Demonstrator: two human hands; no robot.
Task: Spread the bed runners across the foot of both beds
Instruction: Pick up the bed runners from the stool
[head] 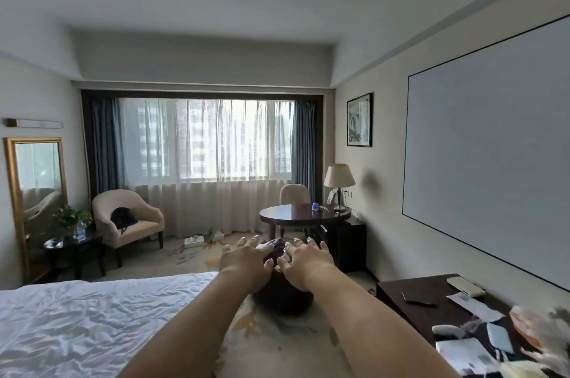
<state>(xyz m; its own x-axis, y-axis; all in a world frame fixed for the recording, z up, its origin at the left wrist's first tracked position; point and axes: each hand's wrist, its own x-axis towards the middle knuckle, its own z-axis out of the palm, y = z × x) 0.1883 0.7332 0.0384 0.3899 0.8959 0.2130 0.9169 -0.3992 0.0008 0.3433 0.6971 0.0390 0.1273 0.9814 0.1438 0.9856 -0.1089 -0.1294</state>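
Both hands reach forward with fingers straight and spread wide, holding nothing. The left hand (246, 259) and the right hand (307, 257) hover at, or just touch, a crumpled heap of dark red cloth with pale patches. I take this heap to be the bed runners (273, 249). Whether the fingertips already press into it I cannot tell. The heap sits on top of a dark round stool (285, 300) on the patterned carpet (262, 334), just beyond the far corner of the bed (92, 316). The bed shows only its rumpled white sheet, with no runner on it, and the second bed is out of view.

The cloth looks soft and limp, light enough for two hands, and likely to sag and trail once it is lifted. It is not fragile, but a loose bundle can shed a layer or drag on the floor. The best hold is probably a gather from both sides, with the fingers curling under the mass. After that, finding one short end and pinching its two corners would let the length fall free.

As it lies, the heap points no clear way. It is balled up, so no long axis shows, and I cannot say whether it is one runner or two. Once shaken out, the strip's long axis should run across the width of the bed, parallel to the foot edge.
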